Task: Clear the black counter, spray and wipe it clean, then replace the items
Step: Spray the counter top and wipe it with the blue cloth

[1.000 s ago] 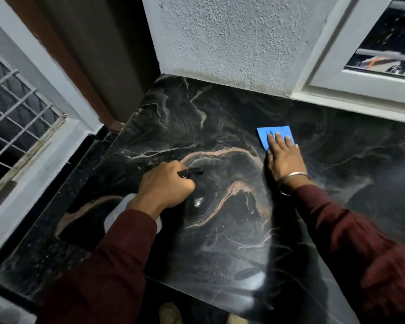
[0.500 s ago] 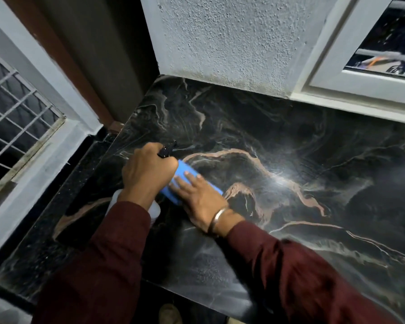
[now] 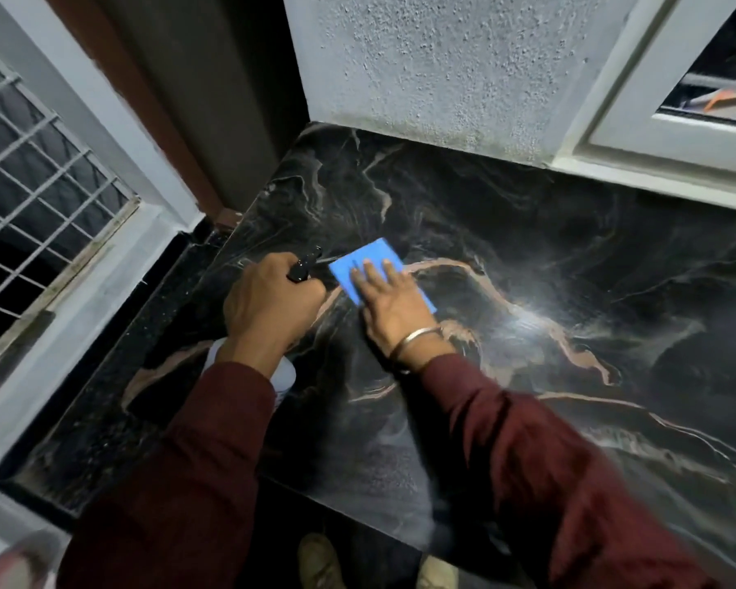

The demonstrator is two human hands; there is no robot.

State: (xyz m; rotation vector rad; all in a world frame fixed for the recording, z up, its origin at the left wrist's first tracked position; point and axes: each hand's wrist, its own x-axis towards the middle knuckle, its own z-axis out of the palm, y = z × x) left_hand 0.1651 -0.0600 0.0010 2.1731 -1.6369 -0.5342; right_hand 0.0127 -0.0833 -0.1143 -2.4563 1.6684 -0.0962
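Item: folded blue rectangular wiping cloth (image 3: 368,265), lying flat on the black marble counter with pale tan veins (image 3: 527,257), left-of-centre, its long axis running diagonally from far-left to near-right. Plain, no visible soiling

Right hand (image 3: 394,306): laid on the cloth's near half, fingers (image 3: 372,272) straight and close together, pressing down; far end of cloth shows beyond the fingertips, so a push would carry it toward the wall. This is the nearer, working hand

Left hand (image 3: 273,306): just beside the cloth on its left, fingers curled round the black trigger head of a white plastic spray bottle (image 3: 285,376), bottle body mostly hidden under the wrist

Stage, judged: wiping under way; counter bare of items, replacing not yet done
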